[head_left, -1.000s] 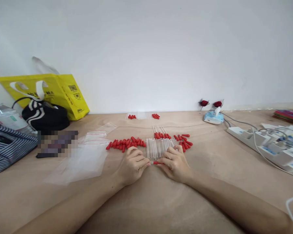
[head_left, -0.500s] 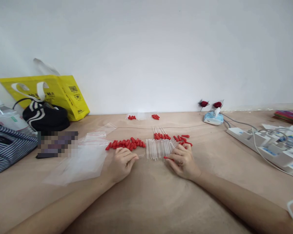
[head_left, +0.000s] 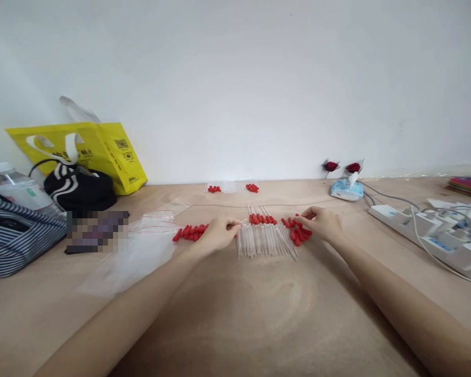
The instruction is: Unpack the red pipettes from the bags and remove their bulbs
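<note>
My left hand is closed in a pinch at the left end of the glass tubes. A thin clear glass dropper tube shows at its fingertips. My right hand reaches over the right-hand pile of red rubber bulbs, its thumb and finger closed on a red rubber bulb. Between the hands lies a row of bare glass tubes. Behind it, several droppers with red bulbs fitted lie side by side. My left hand partly covers another pile of red bulbs.
Clear zip bags lie on the left of the wooden table. Filled bags lie by the wall. A yellow bag and striped pouch stand left. Tissues and a power strip are right.
Earlier the hands met at a glass tube and red bulb, then drew apart. My left hand has since moved forward and right to the tubes; my right hand moved forward to the bulb pile.
</note>
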The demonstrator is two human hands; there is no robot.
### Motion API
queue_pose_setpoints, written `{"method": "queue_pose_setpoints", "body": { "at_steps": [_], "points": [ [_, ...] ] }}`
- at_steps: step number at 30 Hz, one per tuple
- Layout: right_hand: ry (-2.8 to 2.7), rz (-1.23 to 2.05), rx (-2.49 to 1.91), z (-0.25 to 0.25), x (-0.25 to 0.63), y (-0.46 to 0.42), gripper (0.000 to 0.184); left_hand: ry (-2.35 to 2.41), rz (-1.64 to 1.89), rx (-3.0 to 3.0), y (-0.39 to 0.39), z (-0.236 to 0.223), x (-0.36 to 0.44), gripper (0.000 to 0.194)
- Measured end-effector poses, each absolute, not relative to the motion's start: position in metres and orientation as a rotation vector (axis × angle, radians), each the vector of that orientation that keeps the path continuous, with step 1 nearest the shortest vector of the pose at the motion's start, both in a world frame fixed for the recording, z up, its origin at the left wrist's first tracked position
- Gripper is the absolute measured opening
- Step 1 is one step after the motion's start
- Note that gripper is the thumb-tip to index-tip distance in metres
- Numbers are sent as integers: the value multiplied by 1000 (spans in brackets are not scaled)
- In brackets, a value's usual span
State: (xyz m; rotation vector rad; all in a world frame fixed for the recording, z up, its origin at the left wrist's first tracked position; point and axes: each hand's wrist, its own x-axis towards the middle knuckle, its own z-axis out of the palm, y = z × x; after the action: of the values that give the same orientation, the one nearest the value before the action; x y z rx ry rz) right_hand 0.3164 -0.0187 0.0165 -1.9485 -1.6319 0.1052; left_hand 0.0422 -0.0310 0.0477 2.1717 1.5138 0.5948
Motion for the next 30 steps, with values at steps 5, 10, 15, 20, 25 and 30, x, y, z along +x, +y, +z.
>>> {"method": "queue_pose_setpoints", "body": {
  "at_steps": [5, 10, 15, 20, 25, 30],
  "points": [
    [-1664, 95, -2081, 9, 327, -18, 31, 1595, 450, 2167, -10, 49, 75, 17],
    [-1623, 162, -2133, 1, 332, -14, 30, 1716, 329, 2194, -9, 49, 102, 28],
    [-1612, 166, -2113, -3, 332, -13, 31, 1761, 274, 2264, -10, 48, 114, 14],
    [-1626, 57, -2040, 2, 321, -18, 30, 1747, 331, 2341, -9, 46, 115, 10],
    [-1839, 65, -1864, 13, 300, -32, 33, 1682, 545, 2437, -23, 45, 93, 18],
    [-2057, 69, -1841, 19, 279, -42, 34, 1491, 884, 2567, -44, 22, 43, 14]
  ]
}}
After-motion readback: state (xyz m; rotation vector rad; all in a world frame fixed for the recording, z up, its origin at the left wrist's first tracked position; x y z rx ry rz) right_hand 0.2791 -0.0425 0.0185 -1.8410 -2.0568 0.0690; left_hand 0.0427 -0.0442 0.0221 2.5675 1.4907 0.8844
